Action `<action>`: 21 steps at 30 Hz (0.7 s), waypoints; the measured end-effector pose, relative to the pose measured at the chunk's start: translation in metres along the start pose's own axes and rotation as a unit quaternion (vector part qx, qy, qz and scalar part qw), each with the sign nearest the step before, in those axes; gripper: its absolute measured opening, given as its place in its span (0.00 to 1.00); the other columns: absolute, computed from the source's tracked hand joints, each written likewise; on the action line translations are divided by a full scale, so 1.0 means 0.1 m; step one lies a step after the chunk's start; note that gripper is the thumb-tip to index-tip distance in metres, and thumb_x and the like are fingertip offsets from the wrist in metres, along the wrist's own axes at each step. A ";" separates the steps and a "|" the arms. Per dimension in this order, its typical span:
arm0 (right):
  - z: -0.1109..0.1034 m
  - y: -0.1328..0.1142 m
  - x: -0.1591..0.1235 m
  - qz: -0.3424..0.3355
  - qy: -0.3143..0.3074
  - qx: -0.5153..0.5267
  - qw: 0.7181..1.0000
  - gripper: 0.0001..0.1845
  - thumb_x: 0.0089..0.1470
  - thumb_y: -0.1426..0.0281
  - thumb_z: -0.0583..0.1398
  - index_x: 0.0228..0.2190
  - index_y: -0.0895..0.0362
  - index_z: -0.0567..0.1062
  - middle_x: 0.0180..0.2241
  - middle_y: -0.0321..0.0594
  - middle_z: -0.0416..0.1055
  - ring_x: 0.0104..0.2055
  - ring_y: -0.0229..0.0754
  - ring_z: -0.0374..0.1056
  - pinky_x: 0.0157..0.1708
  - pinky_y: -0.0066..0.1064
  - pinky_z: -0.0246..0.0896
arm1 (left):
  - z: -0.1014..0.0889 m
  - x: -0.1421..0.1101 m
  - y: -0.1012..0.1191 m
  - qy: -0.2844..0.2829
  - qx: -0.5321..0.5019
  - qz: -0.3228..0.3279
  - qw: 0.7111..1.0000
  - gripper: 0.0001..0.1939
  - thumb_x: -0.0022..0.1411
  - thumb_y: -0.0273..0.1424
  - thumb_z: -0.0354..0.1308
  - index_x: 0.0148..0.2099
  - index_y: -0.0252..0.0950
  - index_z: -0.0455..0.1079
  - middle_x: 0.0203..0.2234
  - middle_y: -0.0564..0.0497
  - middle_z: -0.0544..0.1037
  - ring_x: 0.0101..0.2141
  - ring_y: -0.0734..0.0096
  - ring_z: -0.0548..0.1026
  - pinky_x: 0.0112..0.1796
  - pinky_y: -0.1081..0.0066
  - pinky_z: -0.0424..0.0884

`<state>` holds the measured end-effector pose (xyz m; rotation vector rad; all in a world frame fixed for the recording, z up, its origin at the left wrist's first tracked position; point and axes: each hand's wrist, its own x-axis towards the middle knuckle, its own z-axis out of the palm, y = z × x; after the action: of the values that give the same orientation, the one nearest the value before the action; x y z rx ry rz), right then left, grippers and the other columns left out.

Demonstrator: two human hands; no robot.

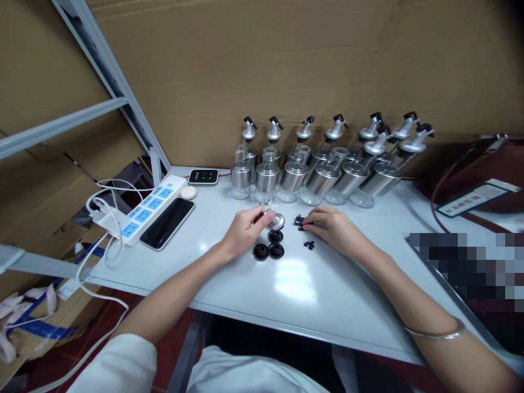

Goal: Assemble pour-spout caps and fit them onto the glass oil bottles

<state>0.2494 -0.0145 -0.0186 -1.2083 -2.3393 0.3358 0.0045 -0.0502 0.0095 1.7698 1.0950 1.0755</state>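
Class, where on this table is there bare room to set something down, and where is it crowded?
Bare: the table between the smartphone and the left hand, and between the black round caps and the front edge. Crowded: the back, lined with steel-sleeved bottles, and by the right hand, where small black parts lie.

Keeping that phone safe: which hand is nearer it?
Left. The left hand, holding a metal top, is right of the phone; the right hand is farther right, at small black parts.

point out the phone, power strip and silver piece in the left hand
phone (167,222), head view, middle of dark screen
power strip (154,204), head view, a blue socket
silver piece (279,220), head view, round disc
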 end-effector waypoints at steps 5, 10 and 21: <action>-0.06 0.00 -0.01 0.026 -0.033 0.004 0.999 0.13 0.55 0.65 0.56 0.27 0.55 0.78 0.30 0.43 0.74 0.32 0.44 0.70 0.34 0.36 0.67 | -0.01 0.00 0.00 0.000 -0.002 0.000 1.000 0.20 0.63 0.42 0.49 0.23 0.36 0.55 0.18 0.58 0.54 0.22 0.77 0.53 0.26 0.73 0.52; -0.11 0.03 -0.01 0.038 -0.008 -0.019 0.999 0.12 0.54 0.63 0.57 0.33 0.55 0.78 0.34 0.45 0.74 0.37 0.47 0.70 0.38 0.38 0.67 | -0.01 0.00 0.01 -0.001 -0.001 -0.001 1.000 0.19 0.63 0.42 0.48 0.24 0.36 0.56 0.17 0.58 0.54 0.22 0.77 0.54 0.26 0.73 0.52; -0.04 0.05 0.01 0.009 -0.027 0.010 1.000 0.12 0.54 0.64 0.57 0.32 0.56 0.79 0.34 0.44 0.75 0.36 0.47 0.71 0.38 0.39 0.67 | 0.00 0.00 0.01 -0.002 -0.001 0.005 1.000 0.20 0.63 0.41 0.49 0.23 0.36 0.54 0.17 0.58 0.54 0.22 0.78 0.53 0.25 0.73 0.52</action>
<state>0.2550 -0.0109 -0.0168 -1.2270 -2.3662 0.4017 0.0043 -0.0505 0.0103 1.7759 1.0830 1.0778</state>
